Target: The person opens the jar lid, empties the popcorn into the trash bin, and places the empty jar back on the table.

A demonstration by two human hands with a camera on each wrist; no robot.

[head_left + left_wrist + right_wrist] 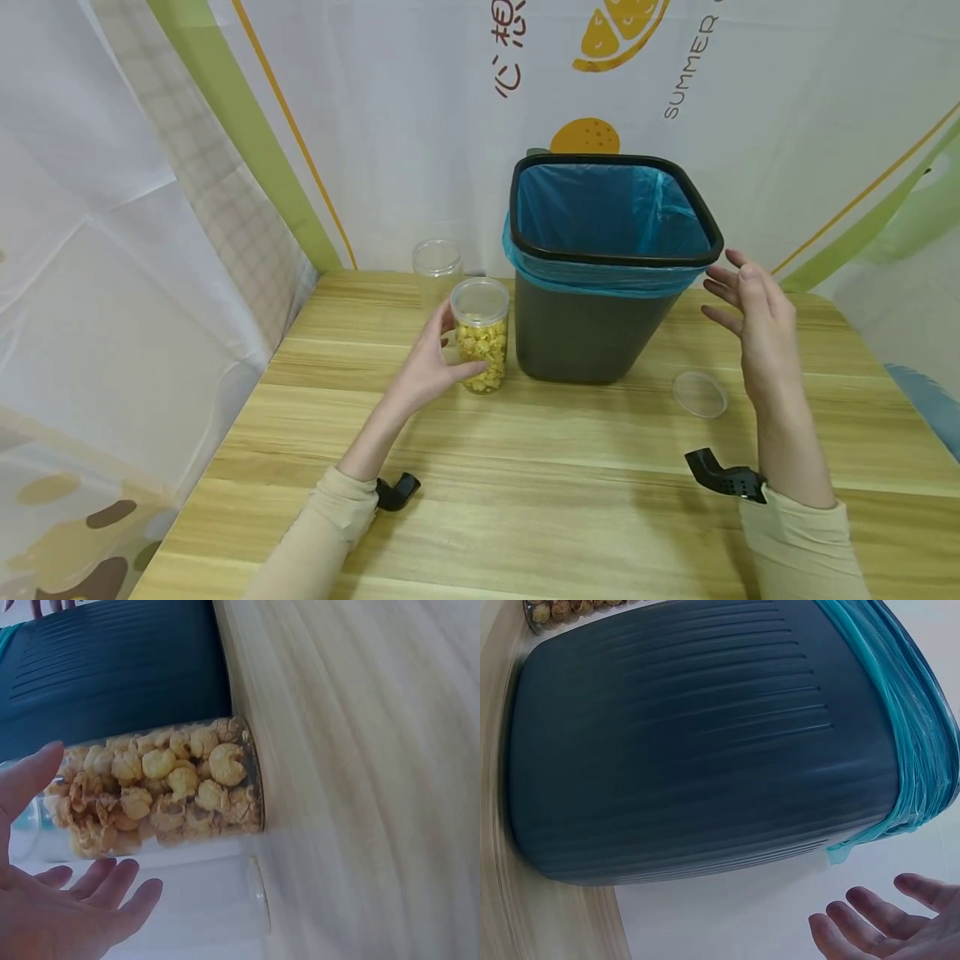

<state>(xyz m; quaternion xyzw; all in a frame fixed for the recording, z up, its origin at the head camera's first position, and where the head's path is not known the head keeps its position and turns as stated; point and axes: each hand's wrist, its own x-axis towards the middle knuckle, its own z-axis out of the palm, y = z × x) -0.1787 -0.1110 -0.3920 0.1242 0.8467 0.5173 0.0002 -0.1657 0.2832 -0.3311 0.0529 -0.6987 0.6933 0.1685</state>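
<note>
A clear jar partly filled with popcorn (482, 354) stands upright on the table, left of a dark trash bin (585, 333). My left hand (429, 367) is spread around its left side, the thumb in front and the fingers behind. In the left wrist view a gap shows between the fingers and the popcorn jar (172, 787). An empty clear jar (437, 260) stands just behind, partly hidden by the popcorn jar and hand. My right hand (768, 333) is raised beside the bin's right rim, fingers loosely extended and holding nothing.
A blue bag (607, 208) lines the bin and folds over its rim. A round clear lid (701, 394) lies on the wooden table (525, 517), right of the bin. A printed white cloth (420, 125) hangs behind the table.
</note>
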